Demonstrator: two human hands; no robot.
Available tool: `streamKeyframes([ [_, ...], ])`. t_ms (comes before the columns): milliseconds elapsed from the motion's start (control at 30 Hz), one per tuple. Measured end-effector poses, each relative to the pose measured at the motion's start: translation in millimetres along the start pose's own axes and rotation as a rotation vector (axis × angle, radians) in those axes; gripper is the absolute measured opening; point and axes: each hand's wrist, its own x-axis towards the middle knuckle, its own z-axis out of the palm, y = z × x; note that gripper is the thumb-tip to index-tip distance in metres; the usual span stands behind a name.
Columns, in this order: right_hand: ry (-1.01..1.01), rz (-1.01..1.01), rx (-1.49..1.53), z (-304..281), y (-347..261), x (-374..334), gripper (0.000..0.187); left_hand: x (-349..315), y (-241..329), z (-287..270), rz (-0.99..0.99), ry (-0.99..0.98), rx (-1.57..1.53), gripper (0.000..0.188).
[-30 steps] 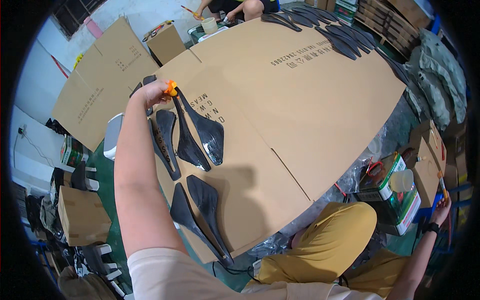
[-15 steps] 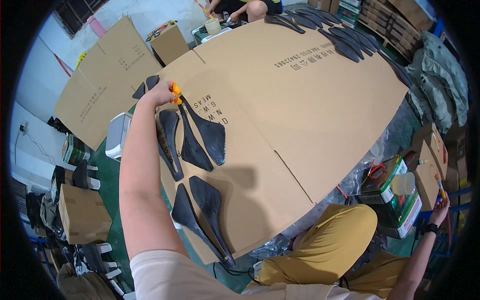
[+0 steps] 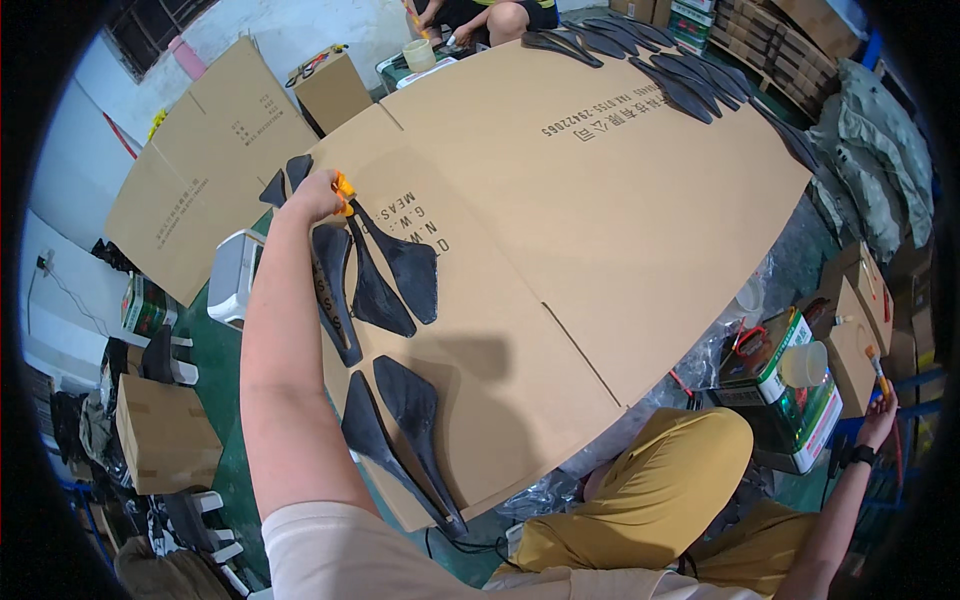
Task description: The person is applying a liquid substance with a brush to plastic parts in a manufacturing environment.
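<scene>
Stretched out over the cardboard sheet [image 3: 520, 230], my left hand [image 3: 318, 196] has orange covers on its fingertips. It pinches the narrow nose of a black, split bicycle saddle shell [image 3: 412, 280], whose two wings spread toward me; whether the shell rests fully on the cardboard I cannot tell. Just left of it lies another black shell [image 3: 330, 250], and a third shell [image 3: 405, 390] lies nearer me with its nose pointing my way. Part of one more shell [image 3: 298, 170] shows beyond my hand. At far right my right hand [image 3: 880, 418] grips a paintbrush [image 3: 877, 365], bristles up.
Several black shells [image 3: 690, 85] lie along the far right of the cardboard. Beside my knee, a clear plastic cup [image 3: 803, 365] stands on a green tin [image 3: 800, 425]. Another person [image 3: 480, 18] sits beyond the far edge. A white stool [image 3: 237, 275] stands left.
My left hand and the shell it pinches have shifted slightly left. The whole view has also moved a little. My right hand still holds the paintbrush in nearly the same place.
</scene>
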Motion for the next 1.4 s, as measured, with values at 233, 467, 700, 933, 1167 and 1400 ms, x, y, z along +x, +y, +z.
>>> streamKeyframes([
  [233,0.034,0.009,-0.011,7,-2,-6,0.033,3,-5,3,0.020,0.049,0.005,0.032],
  [467,0.033,0.019,-0.001,3,0,-4,0.033,-7,7,3,0.023,0.089,0.015,0.030],
  [700,-0.002,0.029,0.011,-4,4,0,0.034,-13,7,3,0.008,0.161,0.077,0.031],
  [933,0.001,0.004,0.005,-9,8,2,0.034,-16,13,4,-0.014,0.175,0.070,0.026],
  [1167,0.001,0.017,0.006,-8,11,1,0.034,-18,12,3,-0.053,0.178,-0.019,0.025],
  [1400,-0.037,0.007,-0.015,-6,13,-1,0.033,-18,4,3,-0.065,0.195,-0.146,0.019],
])
